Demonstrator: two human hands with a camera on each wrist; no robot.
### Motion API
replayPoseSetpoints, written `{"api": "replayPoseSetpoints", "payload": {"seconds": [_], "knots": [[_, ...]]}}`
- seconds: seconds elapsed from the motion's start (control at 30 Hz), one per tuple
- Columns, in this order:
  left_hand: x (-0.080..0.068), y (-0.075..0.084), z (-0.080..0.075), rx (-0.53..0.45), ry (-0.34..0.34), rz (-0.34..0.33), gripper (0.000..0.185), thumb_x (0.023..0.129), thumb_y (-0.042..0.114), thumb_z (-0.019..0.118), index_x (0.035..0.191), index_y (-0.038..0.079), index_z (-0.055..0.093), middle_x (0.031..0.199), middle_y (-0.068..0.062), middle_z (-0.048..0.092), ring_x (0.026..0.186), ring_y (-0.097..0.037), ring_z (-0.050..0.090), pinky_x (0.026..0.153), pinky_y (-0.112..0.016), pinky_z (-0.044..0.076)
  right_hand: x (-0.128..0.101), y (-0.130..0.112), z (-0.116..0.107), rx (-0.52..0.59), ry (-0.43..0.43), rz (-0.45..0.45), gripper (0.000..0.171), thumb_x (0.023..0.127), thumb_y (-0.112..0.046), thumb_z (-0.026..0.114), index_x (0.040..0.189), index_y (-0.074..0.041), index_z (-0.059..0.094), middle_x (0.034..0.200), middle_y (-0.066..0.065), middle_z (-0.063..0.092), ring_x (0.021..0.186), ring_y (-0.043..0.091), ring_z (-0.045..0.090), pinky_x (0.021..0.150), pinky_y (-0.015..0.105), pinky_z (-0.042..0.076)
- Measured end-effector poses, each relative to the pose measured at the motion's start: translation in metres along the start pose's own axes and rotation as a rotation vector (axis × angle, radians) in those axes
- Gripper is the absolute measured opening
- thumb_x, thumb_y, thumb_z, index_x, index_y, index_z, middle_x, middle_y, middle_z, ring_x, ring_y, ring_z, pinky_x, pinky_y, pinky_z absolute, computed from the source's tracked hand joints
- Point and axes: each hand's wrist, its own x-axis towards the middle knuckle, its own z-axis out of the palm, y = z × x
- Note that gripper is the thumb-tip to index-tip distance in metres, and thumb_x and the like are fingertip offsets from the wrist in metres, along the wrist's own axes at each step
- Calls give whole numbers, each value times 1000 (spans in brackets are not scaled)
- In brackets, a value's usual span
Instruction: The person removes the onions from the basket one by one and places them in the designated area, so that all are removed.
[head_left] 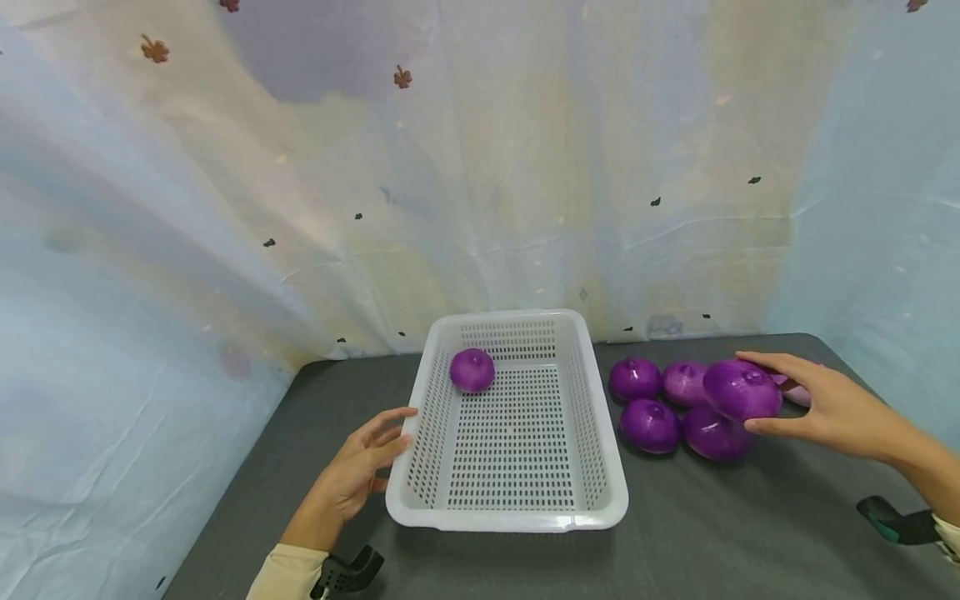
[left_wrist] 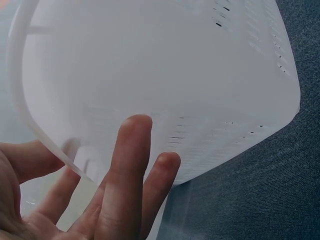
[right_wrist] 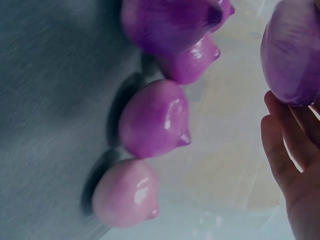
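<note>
A white plastic basket (head_left: 517, 521) with slotted walls stands on the table, and one purple onion (head_left: 472, 371) lies in its far left corner. At the basket's left rim, my left hand (head_left: 358, 467) holds the edge; in the left wrist view some of its fingers (left_wrist: 131, 155) lie along the outer wall (left_wrist: 150, 65). My right hand (head_left: 832, 408) grips a purple onion (head_left: 738, 390) between thumb and fingers, above the other onions. The right wrist view shows this held onion (right_wrist: 292, 55) at its right edge, partly cut off.
Several shiny purple onions (head_left: 650, 426) sit close together to the right of the basket. A paler pink onion (right_wrist: 126, 194) is at the end of the group. Behind the dark grey table (head_left: 675, 533) hangs a patterned cloth (head_left: 510, 167).
</note>
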Motion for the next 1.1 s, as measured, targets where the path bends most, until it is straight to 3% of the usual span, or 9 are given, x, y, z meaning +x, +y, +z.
{"api": "replayPoseSetpoints", "payload": {"seconds": [0.13,0.3,0.37,0.43,0.5,0.6,0.63,0.83,1.1], "knots": [[0,0,1,19,-16,0,57,96,28,68,147,20,46,140,-7,56,106,-22,68,76,-45,60,-6,10,2,-13,21,-8,85,76,-35,87,147,-13,46,135,11,53,98,-25,35,74,15,50],[0,1,1,16,-12,-1,56,97,28,66,148,18,46,143,-6,55,108,-21,67,77,-45,60,-13,24,6,-5,38,-29,83,74,-31,89,142,-8,49,129,12,52,98,-25,35,73,5,43],[0,0,0,12,-9,-4,56,96,28,67,148,19,46,141,-5,56,108,-21,67,78,-46,60,-15,29,7,-16,36,-19,83,72,-30,90,141,-7,50,127,13,52,97,-26,33,70,9,45],[0,0,0,8,-10,-5,57,96,28,67,148,19,46,140,-5,57,108,-21,67,78,-46,60,-17,34,8,-26,20,0,85,72,-32,90,141,-6,49,129,17,52,103,-19,40,75,25,54],[0,0,-1,12,-17,0,57,96,29,67,148,19,45,140,-5,56,108,-21,67,79,-46,60,-19,39,9,-23,-4,30,86,72,-32,90,143,-6,48,133,23,50,107,0,53,75,48,55],[-1,1,0,14,-18,5,57,96,28,67,148,19,45,140,-5,57,106,-20,68,78,-46,60,-23,46,10,-17,-41,73,89,73,-35,88,145,-5,45,136,28,49,105,31,58,69,63,50],[-1,1,0,16,-24,8,57,96,28,67,148,18,45,140,-5,57,106,-20,68,78,-46,60,-24,48,11,-10,-56,83,90,74,-36,88,146,-5,43,135,30,48,105,43,56,68,63,51],[-2,3,0,17,-36,21,58,97,27,66,149,16,43,140,-8,56,104,-19,68,77,-46,60,-27,55,15,-39,-108,120,93,76,-43,85,146,-1,41,132,37,51,110,56,54,70,64,51],[-4,4,1,10,-27,11,58,97,28,66,149,15,43,142,-10,54,104,-19,67,77,-44,60,-27,64,16,-64,-86,89,94,73,-41,87,145,0,42,129,39,54,112,58,53,73,65,50]]}}
